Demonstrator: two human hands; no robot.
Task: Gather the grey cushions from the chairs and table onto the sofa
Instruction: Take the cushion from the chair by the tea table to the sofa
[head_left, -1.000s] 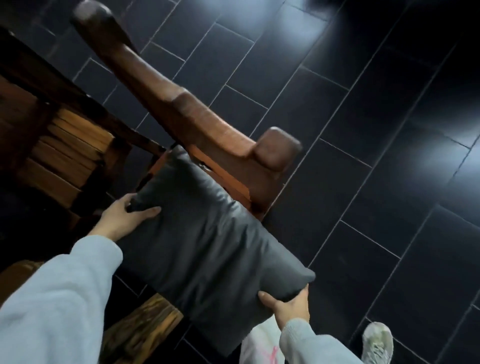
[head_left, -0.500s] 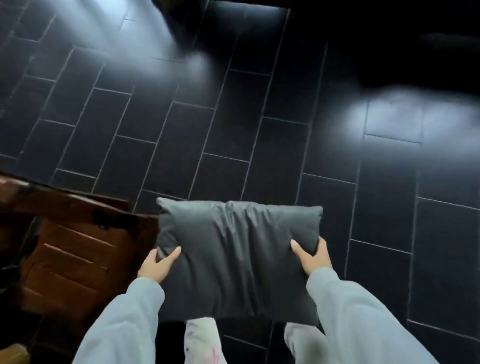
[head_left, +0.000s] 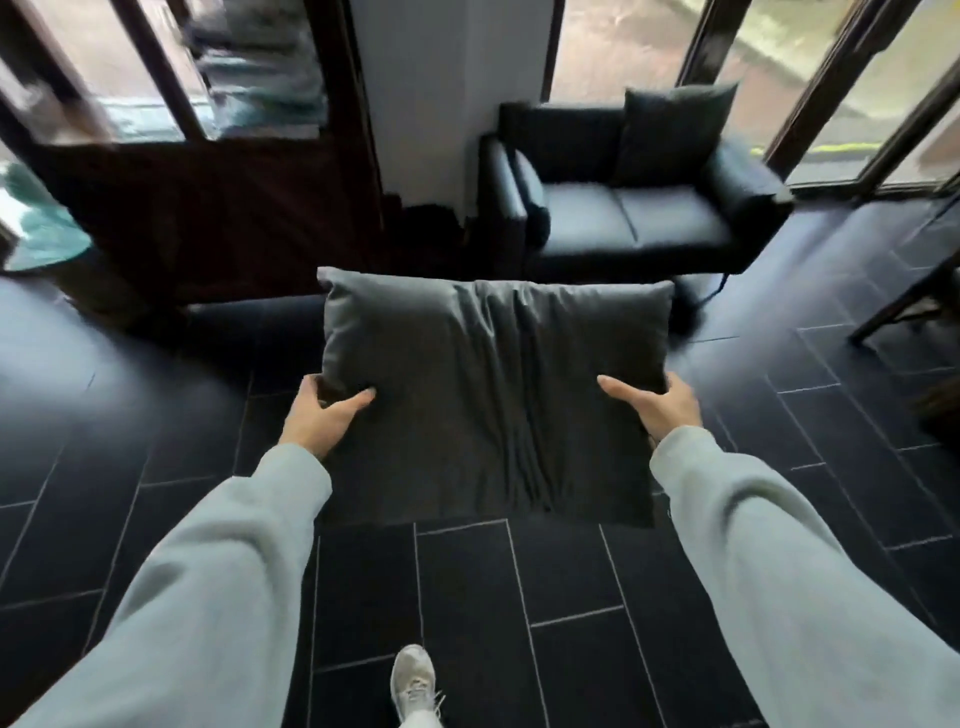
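Head cam: I see both hands gripping one grey cushion (head_left: 488, 395), held out in front at arm's length, above the dark tiled floor (head_left: 571, 597). L hand (head_left: 319, 415) is clamped on cushion's left edge, thumb on top face, fingers wrapped under. R hand (head_left: 657, 408) does same on right edge, thumb lying across top. Cushion roughly flat, slightly tilted, creases running down its middle. Pale sleeves on both arms. Black sofa (head_left: 623, 213) straight ahead, past cushion's far edge, not touching it. Second grey cushion (head_left: 670, 135) already propped upright against sofa back, right side of seat. One light shoe (head_left: 413, 680) visible on floor below cushion. Glazed doors behind the sofa, blurred; can't make out detail at far left.
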